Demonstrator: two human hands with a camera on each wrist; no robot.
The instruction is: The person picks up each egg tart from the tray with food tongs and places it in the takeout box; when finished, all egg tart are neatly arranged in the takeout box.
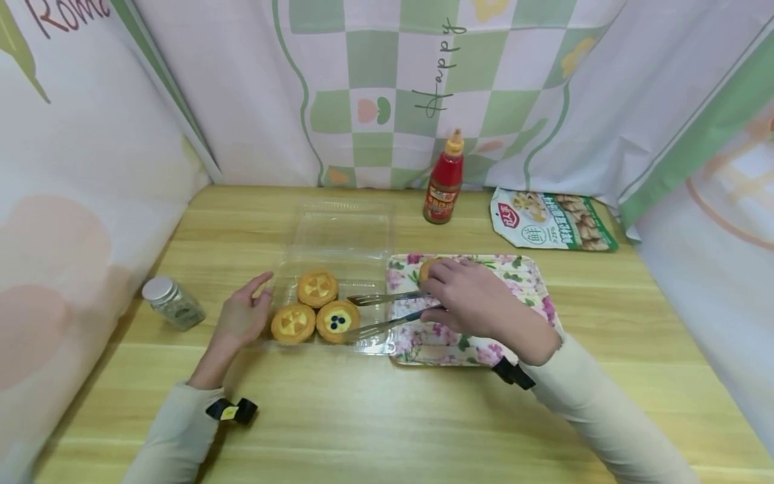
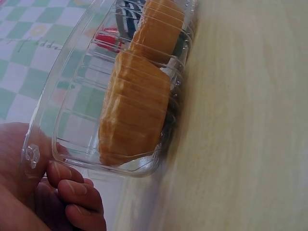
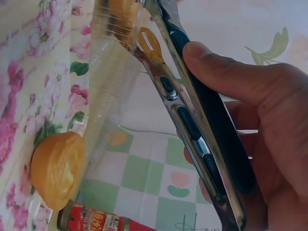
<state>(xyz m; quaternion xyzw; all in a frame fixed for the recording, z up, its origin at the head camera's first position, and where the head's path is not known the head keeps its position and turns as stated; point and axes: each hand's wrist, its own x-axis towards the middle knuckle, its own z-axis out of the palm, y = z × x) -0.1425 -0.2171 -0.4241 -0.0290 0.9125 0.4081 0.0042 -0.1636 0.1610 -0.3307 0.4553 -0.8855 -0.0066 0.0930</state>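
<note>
My right hand [image 1: 468, 296] grips metal food tongs [image 1: 399, 319] with dark handle inlays, thumb along one arm. The spread tong tips reach left, either side of a tart with dark berries [image 1: 338, 322]. Two tarts with a yellow cross-like topping, a back one [image 1: 317, 288] and a left one [image 1: 293, 323], sit beside it in the clear hinged plastic container [image 1: 375, 344]. At the container's left edge, my left hand [image 1: 242, 316] pinches the rim, other fingers curled below. Another tart [image 3: 58, 168] lies on the flowered tray [image 1: 423, 353], mostly hidden behind my right hand in the head view.
The container's lid [image 1: 341, 228] lies open toward the back. A red sauce bottle [image 1: 444, 181] stands behind the tray, with a food pouch [image 1: 553, 220] flat at its right. A glass jar with a silver lid [image 1: 174, 302] is on the left of the wooden table [image 1: 363, 417].
</note>
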